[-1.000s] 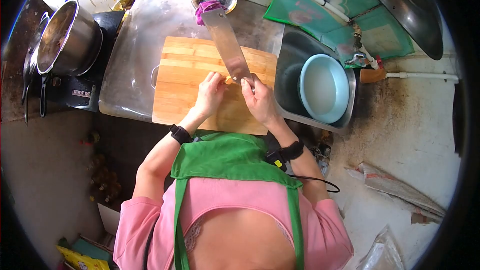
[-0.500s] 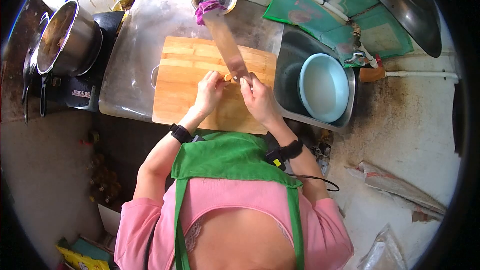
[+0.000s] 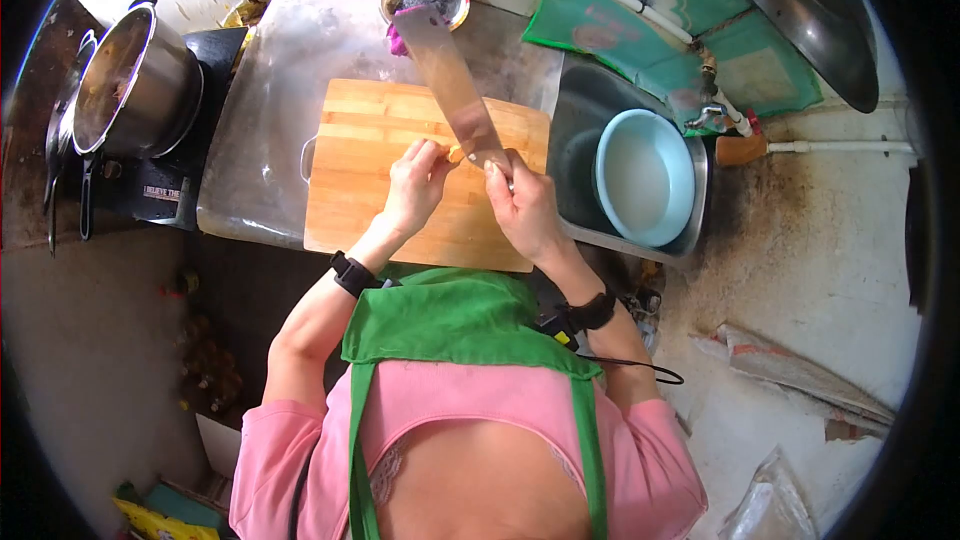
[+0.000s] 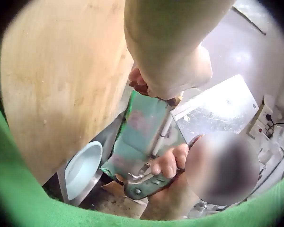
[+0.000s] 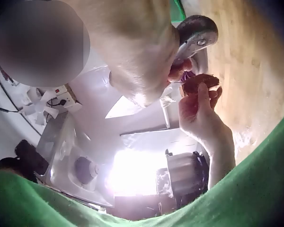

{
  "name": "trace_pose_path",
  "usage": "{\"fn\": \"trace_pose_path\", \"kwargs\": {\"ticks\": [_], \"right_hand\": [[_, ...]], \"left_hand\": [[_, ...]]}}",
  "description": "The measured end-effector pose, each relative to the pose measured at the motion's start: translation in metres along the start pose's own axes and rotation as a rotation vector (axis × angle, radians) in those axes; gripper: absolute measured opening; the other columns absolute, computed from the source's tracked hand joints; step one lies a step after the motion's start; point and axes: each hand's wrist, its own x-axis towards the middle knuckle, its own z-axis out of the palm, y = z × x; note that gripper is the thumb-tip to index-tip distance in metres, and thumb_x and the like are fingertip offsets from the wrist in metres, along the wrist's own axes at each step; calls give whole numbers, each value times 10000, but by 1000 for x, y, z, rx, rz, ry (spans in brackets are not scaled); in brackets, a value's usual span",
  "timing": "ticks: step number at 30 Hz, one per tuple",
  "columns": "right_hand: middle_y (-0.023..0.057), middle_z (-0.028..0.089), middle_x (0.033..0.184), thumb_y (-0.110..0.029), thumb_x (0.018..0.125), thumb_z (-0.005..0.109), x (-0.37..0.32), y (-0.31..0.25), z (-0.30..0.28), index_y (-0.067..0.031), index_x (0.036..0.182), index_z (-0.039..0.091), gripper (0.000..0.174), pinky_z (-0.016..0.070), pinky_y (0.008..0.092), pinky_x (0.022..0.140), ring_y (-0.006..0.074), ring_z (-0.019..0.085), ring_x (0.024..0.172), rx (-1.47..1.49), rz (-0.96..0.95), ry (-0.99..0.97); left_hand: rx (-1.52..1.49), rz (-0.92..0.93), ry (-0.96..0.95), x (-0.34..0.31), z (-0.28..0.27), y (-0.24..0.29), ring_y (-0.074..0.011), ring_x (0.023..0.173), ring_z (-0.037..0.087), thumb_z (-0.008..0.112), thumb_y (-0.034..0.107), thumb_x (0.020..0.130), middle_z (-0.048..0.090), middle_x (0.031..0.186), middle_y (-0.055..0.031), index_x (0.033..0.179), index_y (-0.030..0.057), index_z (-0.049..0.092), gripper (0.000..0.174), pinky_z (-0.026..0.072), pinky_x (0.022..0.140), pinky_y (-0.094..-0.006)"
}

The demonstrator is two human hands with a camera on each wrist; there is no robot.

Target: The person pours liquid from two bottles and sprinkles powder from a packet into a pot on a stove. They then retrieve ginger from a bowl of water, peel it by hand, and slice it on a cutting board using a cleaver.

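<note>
My right hand (image 3: 527, 208) grips the handle of a cleaver (image 3: 452, 80), its broad blade slanting up and left over the wooden cutting board (image 3: 375, 195). Thumb and fingers of my left hand (image 3: 414, 190) pinch a small orange-brown piece of food (image 3: 456, 154), close beside the blade near the handle. In the right wrist view this food piece (image 5: 199, 83) shows a rough brown surface between the fingertips. The left wrist view shows the cleaver's shiny blade (image 4: 222, 109) and the right fingers (image 4: 169, 161) wrapped about its dark handle; the left hand's fingertips are mostly hidden there.
A bowl (image 3: 384, 2) holding dark scouring mesh stands behind the board, with a purple cloth-like thing (image 3: 397, 44) at its front. To the right, a light-blue basin (image 3: 606, 180) of cloudy water sits in the sink (image 3: 575, 105). A steel pot (image 3: 165, 90) stands at left.
The cleaver's far end has shifted slightly up and left, now overlapping the bowl and much of the purple thing. Both hands keep their holds. The head view has tilted a little.
</note>
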Motion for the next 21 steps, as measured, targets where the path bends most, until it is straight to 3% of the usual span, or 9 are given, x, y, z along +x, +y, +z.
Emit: {"fn": "trace_pose_path", "kwargs": {"ticks": [3, 5, 6, 11, 14, 17, 18, 19, 21], "right_hand": [[180, 571, 611, -164, 913, 497, -3, 2, 2, -30, 883, 521, 139, 451, 429, 500, 361, 590, 570, -57, -19, 6], [186, 561, 594, -163, 913, 495, -7, 21, 14, -31, 873, 518, 140, 450, 436, 500, 364, 585, 561, -89, 4, -40], [187, 557, 589, -162, 912, 496, -2, 25, 14, -31, 873, 518, 139, 449, 440, 499, 366, 582, 556, -102, -19, -9], [182, 566, 600, -154, 907, 504, -2, 17, 6, -33, 878, 526, 126, 449, 438, 495, 364, 589, 571, -56, -2, -20], [168, 571, 604, -139, 905, 506, -4, -1, -5, -30, 889, 533, 114, 450, 424, 491, 354, 593, 573, -48, 11, 1], [172, 559, 592, -133, 904, 508, -8, 6, 2, -33, 874, 526, 106, 438, 432, 485, 363, 583, 565, -3, 20, 37], [177, 554, 590, -135, 906, 505, -11, 19, 9, -33, 871, 524, 110, 436, 437, 486, 368, 580, 568, -41, 35, 26], [182, 550, 588, -137, 908, 501, -5, 31, 15, -33, 868, 522, 114, 433, 442, 488, 373, 577, 572, -83, 34, 28], [190, 545, 589, -144, 911, 496, -16, 33, 15, -30, 867, 522, 125, 433, 450, 492, 382, 572, 574, -66, 37, 55]], "left_hand": [[1, 69, 40, -2, 7, -8, -238, 694, 617, 622, -73, 755, 573, 792, -122, 884, -6, 578, 151, 509, 606, -289], [-9, 0, 22, -10, 19, -22, -346, 715, 574, 605, -44, 743, 553, 798, -143, 854, 23, 553, 140, 467, 589, -393], [20, 23, 15, -8, 23, -23, -352, 719, 573, 596, -47, 743, 550, 802, -149, 842, 23, 548, 130, 467, 591, -397], [-22, 15, -18, -4, 19, -23, -345, 680, 569, 619, -28, 743, 544, 763, -148, 827, 18, 548, 119, 459, 577, -402], [-49, -15, 39, 0, 6, 7, -343, 667, 569, 643, 15, 759, 540, 751, -146, 814, 18, 539, 118, 454, 563, -403], [24, 18, -11, -9, 16, -14, -349, 676, 566, 637, 7, 759, 538, 755, -146, 810, 21, 535, 116, 454, 562, -404], [-36, -59, 2, -13, 22, -20, -358, 686, 562, 633, 5, 761, 538, 762, -147, 806, 24, 529, 115, 454, 565, -405], [85, 37, 32, -11, 27, -27, -253, 634, 563, 662, -22, 737, 539, 712, -114, 784, 4, 558, 117, 449, 539, -327], [63, 37, -33, -10, 25, -27, -347, 682, 564, 632, 4, 768, 537, 760, -142, 812, 26, 534, 110, 457, 566, -400]]}}
